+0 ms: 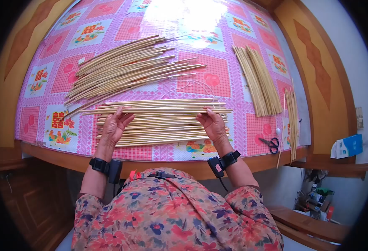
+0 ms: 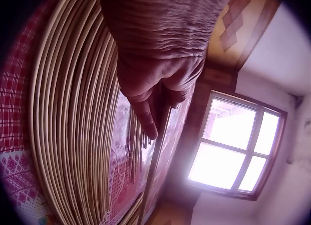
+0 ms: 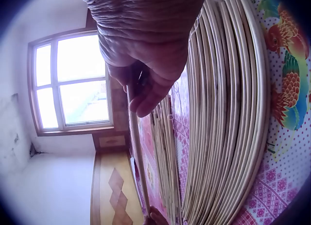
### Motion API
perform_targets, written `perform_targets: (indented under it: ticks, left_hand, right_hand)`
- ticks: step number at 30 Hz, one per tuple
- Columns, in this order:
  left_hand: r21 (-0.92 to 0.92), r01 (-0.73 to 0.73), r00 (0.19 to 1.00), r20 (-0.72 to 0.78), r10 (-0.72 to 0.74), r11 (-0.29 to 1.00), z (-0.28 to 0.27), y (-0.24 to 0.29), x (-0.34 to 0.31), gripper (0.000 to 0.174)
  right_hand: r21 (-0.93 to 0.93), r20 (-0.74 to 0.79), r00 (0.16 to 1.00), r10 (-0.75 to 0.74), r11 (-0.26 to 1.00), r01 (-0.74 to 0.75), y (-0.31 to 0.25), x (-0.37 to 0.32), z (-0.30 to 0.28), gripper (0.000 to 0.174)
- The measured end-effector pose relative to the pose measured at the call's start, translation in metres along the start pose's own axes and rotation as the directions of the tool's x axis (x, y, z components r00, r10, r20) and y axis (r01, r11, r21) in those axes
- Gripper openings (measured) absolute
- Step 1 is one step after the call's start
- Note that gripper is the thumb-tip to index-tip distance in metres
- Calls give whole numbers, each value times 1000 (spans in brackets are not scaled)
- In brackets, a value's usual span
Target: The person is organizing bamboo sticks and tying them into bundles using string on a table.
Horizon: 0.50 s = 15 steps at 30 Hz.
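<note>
A flat row of thin pale sticks [image 1: 163, 129] lies side by side on the pink patterned tablecloth [image 1: 217, 75] near the front edge. My left hand [image 1: 115, 121] and right hand [image 1: 211, 123] each pinch one long stick [image 1: 163, 111] at the far side of that row, one hand toward each end. In the left wrist view my left hand [image 2: 151, 120] curls its fingers around the stick [image 2: 154, 171] beside the row [image 2: 73, 128]. The right wrist view has my right hand [image 3: 141, 96] gripping the same stick [image 3: 137, 157] next to the row [image 3: 223, 113].
A loose fanned pile of sticks [image 1: 125, 69] lies at the back left. Another pile [image 1: 257, 79] sits at the right, with a thin bundle [image 1: 292, 121] by the right edge. Black-handled scissors [image 1: 271, 144] rest at the front right. A bent wire [image 1: 192, 85] lies mid-table.
</note>
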<state>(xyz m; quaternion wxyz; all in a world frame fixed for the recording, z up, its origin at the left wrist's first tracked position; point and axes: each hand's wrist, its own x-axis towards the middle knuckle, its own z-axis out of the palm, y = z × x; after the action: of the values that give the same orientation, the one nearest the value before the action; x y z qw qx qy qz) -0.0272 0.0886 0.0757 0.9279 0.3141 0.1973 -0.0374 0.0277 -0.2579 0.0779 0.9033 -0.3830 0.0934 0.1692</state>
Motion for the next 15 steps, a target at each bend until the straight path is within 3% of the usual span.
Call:
perform_targets:
  ticks: [8, 10, 11, 15]
  left_hand:
    - [-11, 39, 996, 77, -38, 999, 11, -18, 10, 18]
    - [4, -27, 999, 30, 27, 1000, 4, -3, -6, 17]
    - [6, -16, 997, 78, 16, 1000, 15, -13, 3, 16]
    - [-5, -28, 995, 99, 28, 1000, 13, -17, 8, 16]
  right_hand:
    - [-1, 43, 999, 8, 1000, -8, 2, 6, -8, 17]
    - [25, 24, 999, 24, 999, -24, -1, 2, -11, 18]
    - [-45, 17, 1000, 0, 999, 1, -1, 4, -18, 19]
    - [-46, -36, 999, 27, 999, -28, -3, 2, -19, 22]
